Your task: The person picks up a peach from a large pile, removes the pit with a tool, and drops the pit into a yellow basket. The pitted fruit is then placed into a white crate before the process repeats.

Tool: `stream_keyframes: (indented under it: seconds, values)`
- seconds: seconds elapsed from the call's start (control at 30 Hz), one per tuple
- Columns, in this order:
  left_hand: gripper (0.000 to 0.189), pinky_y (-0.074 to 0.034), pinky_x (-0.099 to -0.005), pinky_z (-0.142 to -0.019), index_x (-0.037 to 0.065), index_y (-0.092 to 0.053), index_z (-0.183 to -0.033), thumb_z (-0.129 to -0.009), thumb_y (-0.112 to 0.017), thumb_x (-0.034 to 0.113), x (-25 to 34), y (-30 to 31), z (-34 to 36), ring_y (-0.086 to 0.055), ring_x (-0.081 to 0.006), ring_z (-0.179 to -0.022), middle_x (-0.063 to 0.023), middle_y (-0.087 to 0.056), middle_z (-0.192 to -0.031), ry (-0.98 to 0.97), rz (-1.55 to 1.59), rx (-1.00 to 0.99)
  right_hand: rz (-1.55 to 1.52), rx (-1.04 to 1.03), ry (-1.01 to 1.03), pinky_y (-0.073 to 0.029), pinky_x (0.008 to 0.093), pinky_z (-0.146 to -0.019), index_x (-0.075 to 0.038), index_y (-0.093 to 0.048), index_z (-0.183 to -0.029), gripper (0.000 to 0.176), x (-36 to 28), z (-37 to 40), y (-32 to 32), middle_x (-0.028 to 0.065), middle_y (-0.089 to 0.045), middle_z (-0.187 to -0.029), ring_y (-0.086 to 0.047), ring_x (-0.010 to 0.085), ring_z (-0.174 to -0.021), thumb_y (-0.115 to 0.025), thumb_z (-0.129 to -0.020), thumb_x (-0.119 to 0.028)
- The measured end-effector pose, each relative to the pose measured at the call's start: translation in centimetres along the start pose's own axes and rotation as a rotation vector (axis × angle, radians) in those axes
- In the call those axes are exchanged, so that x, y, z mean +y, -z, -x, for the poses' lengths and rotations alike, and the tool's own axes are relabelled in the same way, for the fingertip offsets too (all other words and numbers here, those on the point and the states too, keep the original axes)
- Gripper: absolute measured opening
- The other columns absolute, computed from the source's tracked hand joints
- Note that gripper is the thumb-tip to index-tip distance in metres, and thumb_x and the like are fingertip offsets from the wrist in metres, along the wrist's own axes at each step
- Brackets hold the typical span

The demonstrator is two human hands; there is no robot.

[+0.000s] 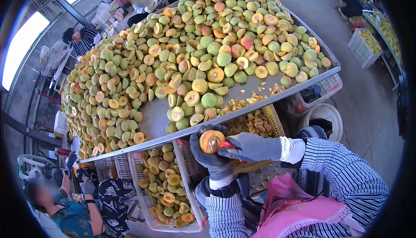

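Observation:
My left hand (203,156), in a grey glove, cups a peach half (209,136) with its cut face up and the brown stone hollow showing. My right hand (255,147), also gloved, is closed on a small tool with a red handle (227,144). The tool's tip meets the middle of the cut face; its exact shape is hidden there. Both hands are just in front of the near edge of a metal table (242,112), heaped with peach halves (190,64), some green-skinned, some orange.
Below the table edge sit a white crate (180,162) of peach halves and a yellow crate (277,123) of brown scraps. A white bucket (337,123) stands to the right. A co-worker (65,212) in gloves sits at left; other people work beyond the table.

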State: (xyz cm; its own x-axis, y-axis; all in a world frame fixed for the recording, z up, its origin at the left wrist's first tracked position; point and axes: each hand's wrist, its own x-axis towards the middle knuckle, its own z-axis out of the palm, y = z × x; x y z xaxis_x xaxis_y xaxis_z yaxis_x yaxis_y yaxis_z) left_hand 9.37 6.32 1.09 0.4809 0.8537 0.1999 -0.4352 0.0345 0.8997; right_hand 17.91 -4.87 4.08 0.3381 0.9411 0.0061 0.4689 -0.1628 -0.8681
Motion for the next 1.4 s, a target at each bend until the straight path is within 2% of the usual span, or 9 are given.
stream_keyframes:
  seconds: [0.17,0.37,0.7,0.8,0.93,1.07,1.2,1.33,1.4]
  values:
    - [0.049,-0.060,-0.0464,-0.080,-0.005,-0.049,-0.123,-0.093,-0.063,0.032,-0.2,0.8,-0.3,-0.066,-0.0344,-0.093,-0.0175,-0.064,-0.101,-0.516,-0.589,-0.166,-0.545,-0.296,-0.359,-0.039,0.0265,-0.039,-0.003,-0.056,-0.080,0.064,-1.1,0.5,1.3,0.0044,-0.054,-0.058,-0.052,0.0120,-0.044,-0.051,-0.092,-0.066]
    - [0.044,-0.058,-0.0389,-0.079,-0.003,-0.053,-0.122,-0.098,-0.055,0.033,-1.2,1.3,-0.1,-0.067,-0.0300,-0.091,-0.0149,-0.066,-0.102,-0.067,-0.194,-0.204,-0.612,-0.368,-0.423,-0.039,0.0256,-0.038,-0.004,-0.059,-0.086,0.060,-0.3,0.8,1.3,0.0031,-0.055,-0.059,-0.053,0.0132,-0.044,-0.052,-0.094,-0.062]
    - [0.026,-0.053,-0.0354,-0.071,0.000,-0.064,-0.101,-0.084,-0.069,0.019,0.3,2.3,-1.9,-0.067,-0.0258,-0.075,-0.0117,-0.070,-0.085,-0.619,-0.786,-0.370,-0.917,-0.635,-0.295,-0.036,0.0224,-0.034,-0.007,-0.061,-0.097,0.052,4.2,1.3,0.4,-0.0012,-0.052,-0.058,-0.046,0.0086,-0.040,-0.047,-0.099,-0.057]
    - [0.024,-0.053,-0.0355,-0.071,0.002,-0.065,-0.096,-0.085,-0.067,0.022,1.6,2.3,-2.3,-0.067,-0.0258,-0.074,-0.0102,-0.070,-0.082,-0.142,-0.510,-0.649,-0.968,-0.713,-0.512,-0.037,0.0227,-0.039,-0.006,-0.061,-0.098,0.050,2.3,1.6,1.6,0.0002,-0.052,-0.061,-0.048,0.0079,-0.047,-0.046,-0.100,-0.054]
    - [0.026,-0.053,-0.0341,-0.069,0.003,-0.065,-0.091,-0.087,-0.067,0.029,1.9,1.7,-0.8,-0.068,-0.0246,-0.075,-0.0100,-0.070,-0.081,-0.319,-0.411,-0.490,-1.630,-1.022,-0.451,-0.038,0.0227,-0.041,-0.007,-0.061,-0.095,0.050,1.9,2.6,-0.2,-0.0001,-0.053,-0.063,-0.048,0.0083,-0.047,-0.046,-0.100,-0.055]
    - [0.038,-0.054,-0.0355,-0.071,0.001,-0.063,-0.100,-0.078,-0.079,0.028,-0.2,4.7,0.0,-0.068,-0.0269,-0.078,-0.0115,-0.068,-0.086,0.257,-0.140,-0.297,-0.956,-0.585,-0.499,-0.040,0.0256,-0.041,-0.007,-0.061,-0.092,0.053,-0.1,2.7,-0.2,0.0014,-0.053,-0.061,-0.050,0.0110,-0.045,-0.048,-0.098,-0.058]
    - [0.042,-0.054,-0.0359,-0.073,-0.001,-0.060,-0.114,-0.081,-0.076,0.019,1.4,5.1,1.0,-0.068,-0.0267,-0.078,-0.0133,-0.068,-0.088,-0.405,-0.772,-0.454,0.114,-0.331,-0.100,-0.051,0.0432,-0.055,-0.004,-0.061,-0.094,0.060,-2.2,3.2,0.7,0.0115,-0.064,-0.068,-0.064,0.0298,-0.059,-0.049,-0.093,-0.064]
    - [0.038,-0.054,-0.0354,-0.074,-0.001,-0.064,-0.109,-0.100,-0.053,0.035,3.4,4.5,2.6,-0.067,-0.0219,-0.079,-0.0096,-0.069,-0.091,0.590,0.013,-0.012,0.683,-0.163,-0.057,-0.051,0.0499,-0.060,-0.005,-0.060,-0.098,0.053,-2.7,4.6,-0.3,0.0195,-0.067,-0.077,-0.068,0.0386,-0.071,-0.051,-0.093,-0.057]
    - [0.047,-0.055,-0.0342,-0.075,-0.002,-0.063,-0.109,-0.101,-0.050,0.043,2.0,6.5,2.7,-0.067,-0.0218,-0.082,-0.0091,-0.068,-0.092,0.562,0.057,0.089,0.459,0.060,-0.151,-0.051,0.0502,-0.062,-0.005,-0.059,-0.099,0.047,-1.4,4.9,-0.7,0.0188,-0.067,-0.077,-0.067,0.0391,-0.072,-0.055,-0.092,-0.051]
